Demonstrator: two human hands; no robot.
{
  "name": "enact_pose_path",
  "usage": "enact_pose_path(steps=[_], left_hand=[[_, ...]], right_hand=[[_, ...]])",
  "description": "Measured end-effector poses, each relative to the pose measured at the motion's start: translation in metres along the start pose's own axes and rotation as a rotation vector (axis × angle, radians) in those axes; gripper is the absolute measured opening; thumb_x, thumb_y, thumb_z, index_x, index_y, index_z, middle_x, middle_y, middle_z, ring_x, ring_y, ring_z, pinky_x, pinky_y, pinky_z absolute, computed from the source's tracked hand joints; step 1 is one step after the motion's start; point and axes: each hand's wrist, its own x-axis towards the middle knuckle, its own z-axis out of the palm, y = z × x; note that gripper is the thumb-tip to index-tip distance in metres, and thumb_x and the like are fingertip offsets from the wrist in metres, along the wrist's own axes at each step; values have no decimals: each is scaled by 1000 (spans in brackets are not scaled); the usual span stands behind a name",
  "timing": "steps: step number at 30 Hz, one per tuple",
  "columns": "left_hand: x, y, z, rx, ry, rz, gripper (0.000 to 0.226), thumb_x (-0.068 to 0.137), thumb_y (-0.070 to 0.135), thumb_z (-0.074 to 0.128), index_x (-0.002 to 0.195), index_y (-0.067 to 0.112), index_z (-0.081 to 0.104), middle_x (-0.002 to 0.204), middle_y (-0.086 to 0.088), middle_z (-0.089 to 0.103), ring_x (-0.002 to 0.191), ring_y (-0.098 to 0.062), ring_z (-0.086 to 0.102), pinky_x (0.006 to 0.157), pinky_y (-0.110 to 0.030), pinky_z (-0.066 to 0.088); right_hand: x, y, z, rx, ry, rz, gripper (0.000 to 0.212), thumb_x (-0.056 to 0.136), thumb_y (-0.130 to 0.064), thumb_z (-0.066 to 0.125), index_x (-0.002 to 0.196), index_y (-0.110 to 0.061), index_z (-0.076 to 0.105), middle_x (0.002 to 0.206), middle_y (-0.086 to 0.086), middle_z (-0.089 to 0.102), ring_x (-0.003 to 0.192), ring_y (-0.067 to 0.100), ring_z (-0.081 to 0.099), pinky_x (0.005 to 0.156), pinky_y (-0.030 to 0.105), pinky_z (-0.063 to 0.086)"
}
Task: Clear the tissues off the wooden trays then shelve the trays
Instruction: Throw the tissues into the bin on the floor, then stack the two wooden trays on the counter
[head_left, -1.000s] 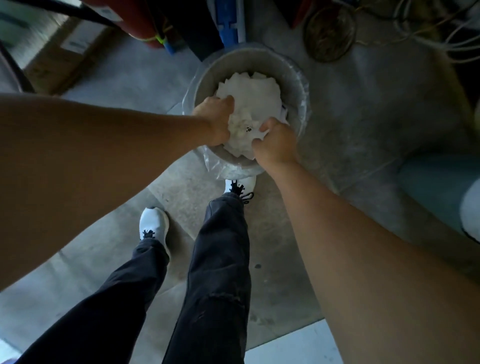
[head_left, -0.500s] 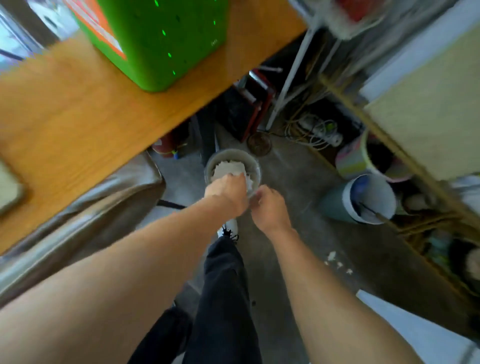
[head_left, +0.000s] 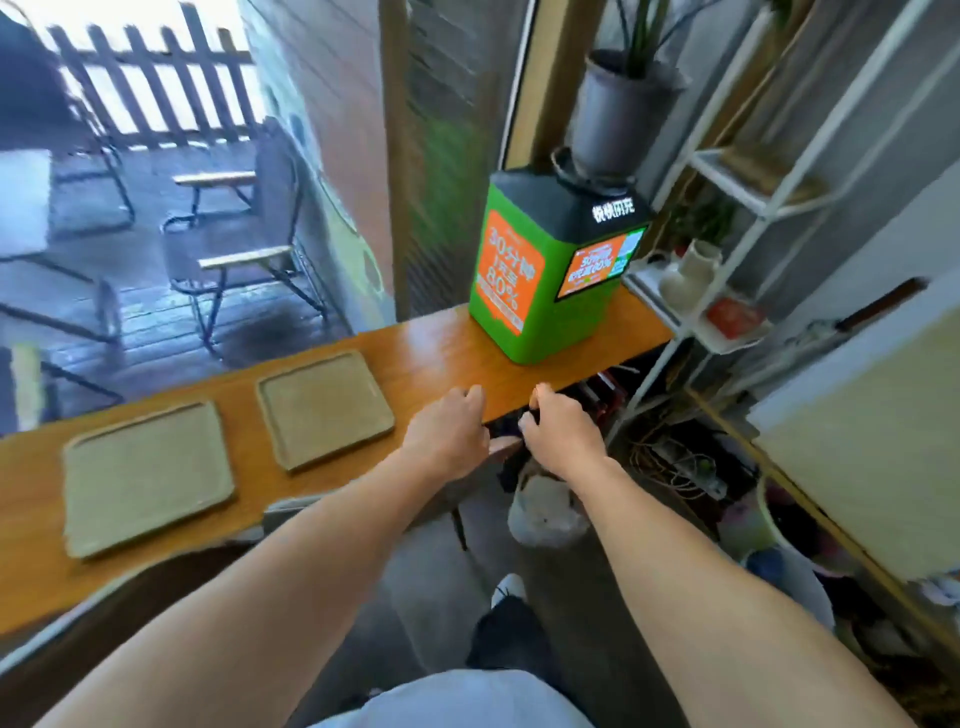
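Trays (head_left: 324, 408) left of empty fingers (head_left: 475, 397)

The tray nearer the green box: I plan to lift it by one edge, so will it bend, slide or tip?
The tray looks like a rigid wooden slab with a raised rim, so it probably stays stiff. It lies flat on the glossy counter, so it may slide if pushed. It looks thin and empty, so likely light.
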Motion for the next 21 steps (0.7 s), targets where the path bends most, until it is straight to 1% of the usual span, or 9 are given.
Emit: enact_pose_path(steps=[3, 5, 7, 9, 10, 13, 15, 17, 21], left_hand=[[-25, -53, -36, -27, 131, -107, 16, 85, 26, 55, 96, 15, 51, 101, -12, 59, 92, -38, 61, 69, -42, 46], [-45, -90, -54, -34, 177, -228, 17, 88, 28, 52, 100, 15, 53, 103, -12, 59, 95, -36, 62, 73, -42, 48], [-66, -124, -63, -28, 187, -352, 18, 88, 26, 52, 103, 15, 53, 107, -13, 60, 98, -35, 61, 77, -42, 50], [-88, -156, -66, -43, 185, -467, 12, 88, 23, 53, 97, 17, 50, 107, -12, 59, 97, -32, 60, 74, -38, 45], [-97, -170, -65, -51, 180, -521, 9, 88, 23, 52, 94, 19, 47, 106, -12, 59, 95, -31, 59, 72, -37, 42], [-112, -201, -62, -72, 170, -651, 10, 88, 24, 52, 95, 17, 48, 106, -12, 58, 91, -28, 56, 74, -40, 45], [-110, -212, -61, -86, 159, -700, 17, 89, 26, 51, 102, 16, 51, 108, -11, 57, 96, -30, 57, 79, -43, 49], [-102, -219, -61, -99, 156, -725, 18, 88, 26, 51, 103, 16, 52, 107, -10, 56, 96, -31, 57, 81, -44, 51], [-72, -230, -54, -111, 127, -738, 10, 88, 24, 49, 95, 18, 50, 103, -8, 57, 91, -30, 57, 76, -42, 51]], right_hand=[[9, -69, 9, -22, 11, -132, 21, 93, -29, 52, 107, -13, 55, 106, 19, 68, 98, 40, 65, 75, 42, 49], [9, -110, 23, -4, 1, -201, 20, 92, -29, 52, 104, -14, 58, 105, 16, 68, 97, 38, 65, 72, 37, 45], [6, -145, 40, 15, -41, -298, 16, 92, -29, 52, 100, -16, 57, 98, 11, 66, 92, 35, 65, 70, 34, 46], [2, -173, 58, 14, -89, -397, 11, 93, -28, 54, 98, -18, 55, 89, 4, 62, 85, 28, 64, 67, 33, 47], [0, -184, 66, 2, -111, -431, 13, 93, -28, 54, 100, -18, 56, 89, 3, 62, 84, 27, 64, 67, 35, 49], [3, -206, 83, -36, -164, -481, 20, 94, -28, 53, 109, -16, 58, 100, 8, 68, 91, 28, 65, 77, 44, 56], [12, -210, 90, -55, -190, -500, 18, 95, -28, 52, 108, -17, 56, 99, 6, 67, 89, 26, 65, 77, 46, 56], [27, -210, 95, -71, -232, -496, 15, 95, -29, 50, 104, -18, 54, 98, 6, 66, 87, 25, 63, 76, 45, 56], [70, -200, 106, -97, -305, -461, 12, 95, -28, 47, 100, -19, 51, 101, 7, 65, 84, 26, 60, 72, 40, 53]])
